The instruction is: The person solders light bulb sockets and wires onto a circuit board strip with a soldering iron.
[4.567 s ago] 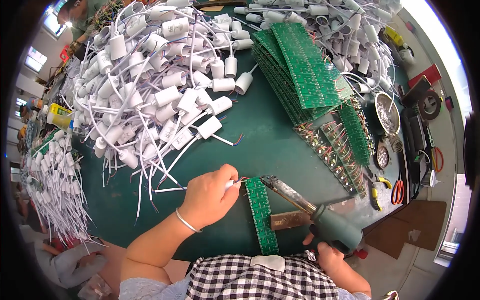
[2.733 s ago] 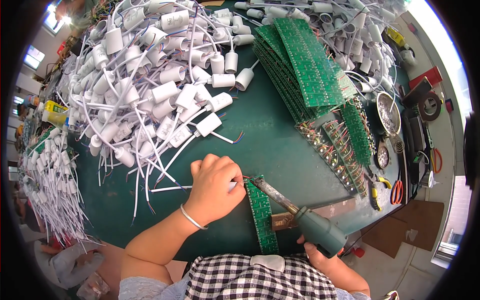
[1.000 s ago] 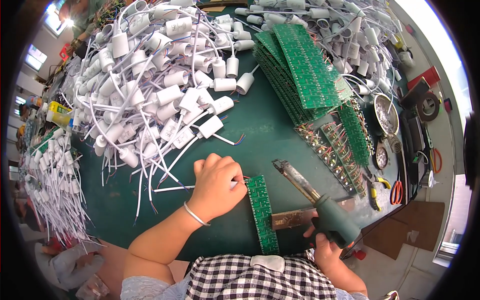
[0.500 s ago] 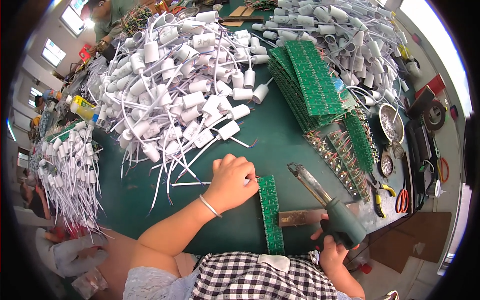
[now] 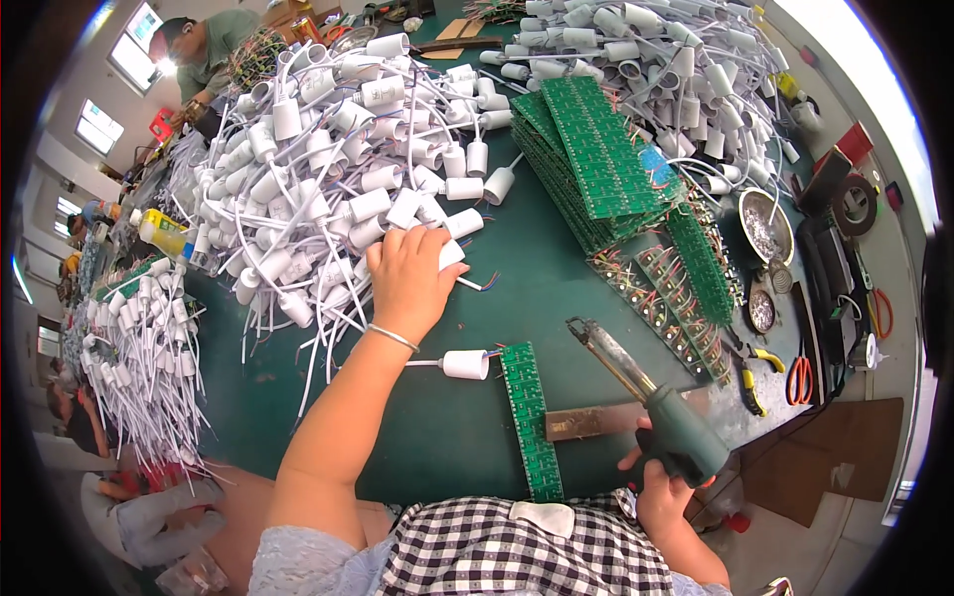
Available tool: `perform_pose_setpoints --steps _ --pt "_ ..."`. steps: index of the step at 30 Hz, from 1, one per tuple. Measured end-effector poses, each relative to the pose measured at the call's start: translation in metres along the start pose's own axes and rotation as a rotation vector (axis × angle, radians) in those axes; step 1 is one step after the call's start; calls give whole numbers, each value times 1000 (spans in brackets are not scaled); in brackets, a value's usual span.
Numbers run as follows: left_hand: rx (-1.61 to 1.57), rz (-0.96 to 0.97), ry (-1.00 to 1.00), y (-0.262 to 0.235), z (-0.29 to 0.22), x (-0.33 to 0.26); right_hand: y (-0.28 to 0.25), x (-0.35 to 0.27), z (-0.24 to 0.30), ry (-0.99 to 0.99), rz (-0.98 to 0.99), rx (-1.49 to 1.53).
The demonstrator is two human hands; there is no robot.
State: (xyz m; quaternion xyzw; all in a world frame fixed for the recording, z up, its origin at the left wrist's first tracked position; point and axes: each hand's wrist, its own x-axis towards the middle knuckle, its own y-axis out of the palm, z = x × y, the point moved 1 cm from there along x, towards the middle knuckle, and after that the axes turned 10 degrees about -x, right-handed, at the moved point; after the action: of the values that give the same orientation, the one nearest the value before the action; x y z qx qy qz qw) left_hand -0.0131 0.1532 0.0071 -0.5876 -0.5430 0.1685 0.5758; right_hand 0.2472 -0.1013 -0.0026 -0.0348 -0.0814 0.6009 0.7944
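My left hand (image 5: 409,278) is at the near edge of a heap of white lamp holders with cables. Its fingers and thumb close round one white lamp holder (image 5: 451,255), partly hidden by the hand. In my right hand (image 5: 660,493) is a green soldering gun (image 5: 686,434), its tip pointing up and left over the table. Between the hands lies a narrow green circuit board strip (image 5: 532,422). Another white lamp holder (image 5: 465,365) lies at the strip's far end, its thin wires reaching the board's corner.
Under the strip's right side is a brown metal bar (image 5: 596,420). Stacked green circuit boards (image 5: 601,149) stand far right, before a second lamp holder heap (image 5: 636,60). Pliers (image 5: 755,377), orange-handled scissors (image 5: 799,380) and a metal bowl (image 5: 766,228) lie right. A person (image 5: 204,55) sits far left.
My left hand has left the board's far end and moved up and away to the heap, taking hold of a lamp holder. The one by the board is uncovered. The soldering gun stays nearly still.
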Motion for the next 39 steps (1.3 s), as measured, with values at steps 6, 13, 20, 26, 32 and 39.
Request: perform_pose_setpoints --steps 6,13,20,26,32,39 --pt "-494 224 85 -62 -61 -29 -2 0 -3 66 18 17" --pt "-691 350 -84 -42 -68 -85 1 4 -5 53 109 6" --pt "-395 236 6 -37 -73 -81 -2 -5 -1 138 173 10" --pt "-325 138 -33 -26 -70 -72 -4 -12 3 296 200 -5" --pt "-377 257 -76 -28 -66 -60 -16 -13 -5 150 377 -258" --pt "-369 299 -67 -25 -66 -57 -4 -7 3 120 292 -323"
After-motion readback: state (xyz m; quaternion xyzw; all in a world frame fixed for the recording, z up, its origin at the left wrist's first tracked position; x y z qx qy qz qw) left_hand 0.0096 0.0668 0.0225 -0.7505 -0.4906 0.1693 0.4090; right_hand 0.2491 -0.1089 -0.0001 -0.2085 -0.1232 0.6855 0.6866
